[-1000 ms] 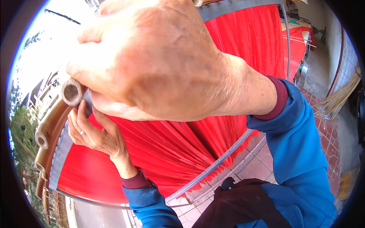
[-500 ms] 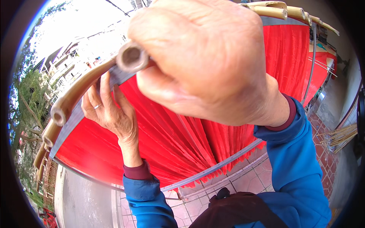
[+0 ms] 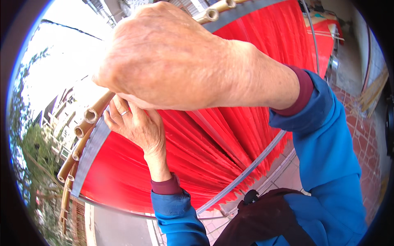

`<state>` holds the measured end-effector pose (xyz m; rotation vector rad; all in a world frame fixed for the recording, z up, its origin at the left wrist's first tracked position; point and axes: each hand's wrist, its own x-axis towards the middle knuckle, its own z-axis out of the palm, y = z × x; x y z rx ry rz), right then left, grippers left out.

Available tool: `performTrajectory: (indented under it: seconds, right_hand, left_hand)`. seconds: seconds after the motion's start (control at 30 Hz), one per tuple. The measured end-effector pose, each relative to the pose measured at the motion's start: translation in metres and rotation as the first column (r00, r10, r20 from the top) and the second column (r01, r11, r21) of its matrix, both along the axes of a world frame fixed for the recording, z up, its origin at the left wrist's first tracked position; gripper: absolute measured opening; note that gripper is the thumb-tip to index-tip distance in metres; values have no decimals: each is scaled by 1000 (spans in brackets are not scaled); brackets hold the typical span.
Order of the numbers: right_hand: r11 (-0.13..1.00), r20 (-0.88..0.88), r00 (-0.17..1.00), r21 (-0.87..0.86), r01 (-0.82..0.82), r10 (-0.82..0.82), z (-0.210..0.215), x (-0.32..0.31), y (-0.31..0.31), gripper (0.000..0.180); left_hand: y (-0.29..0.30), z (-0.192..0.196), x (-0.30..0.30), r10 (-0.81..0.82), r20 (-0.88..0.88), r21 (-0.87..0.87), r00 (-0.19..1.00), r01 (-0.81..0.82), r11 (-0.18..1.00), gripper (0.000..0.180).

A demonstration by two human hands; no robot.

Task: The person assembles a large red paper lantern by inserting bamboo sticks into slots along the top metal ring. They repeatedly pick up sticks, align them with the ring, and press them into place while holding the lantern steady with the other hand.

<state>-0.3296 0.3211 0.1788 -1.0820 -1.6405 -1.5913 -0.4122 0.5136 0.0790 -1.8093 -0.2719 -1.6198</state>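
1. Red pleated cloth [image 3: 205,151]: spread beneath both hands.
2. Right hand [image 3: 160,57]: curled; we cannot tell what it grasps.
3. Left hand [image 3: 137,127]: fingers bent; we cannot confirm any grip.
4. Bamboo tubes [image 3: 99,105]: along the cloth's outer edge, near the left hand.

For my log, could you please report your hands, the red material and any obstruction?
Right hand foremost, fingertips hidden. Left hand beside bamboo poles. Red material spread in pleats. Right hand hiding part of its upper edge.
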Motion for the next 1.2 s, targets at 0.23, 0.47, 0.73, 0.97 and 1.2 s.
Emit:
performTrajectory:
  seconds: [0.23, 0.47, 0.73, 0.97, 1.2]
  right_hand:
    - [992, 18, 1000, 124, -20, 18, -7, 8, -1, 11]
    - [983, 63, 996, 168, -69, 59, -10, 19, -2, 10]
    - [981, 81, 988, 151, 121, -134, -2, -12, -15, 11]
    - [995, 117, 992, -86, 54, -44, 8, -24, -5, 9]
    - [912, 115, 923, -239, -334, 368, 7, -17, -18, 20]
  left_hand:
    - [-3, 2, 2, 20, -3, -1, 1000, -20, 1000, 49]
    - [-6, 0, 7, 29, 42, -14, 999, -29, 999, 54]
    - [6, -9, -7, -256, 8, 8, 967, 256, 967, 43]
    - [29, -9, -59, -247, 159, 8, 956, 249, 969, 37]
    - [50, -11, -70, -215, 279, -10, 936, 226, 974, 39]
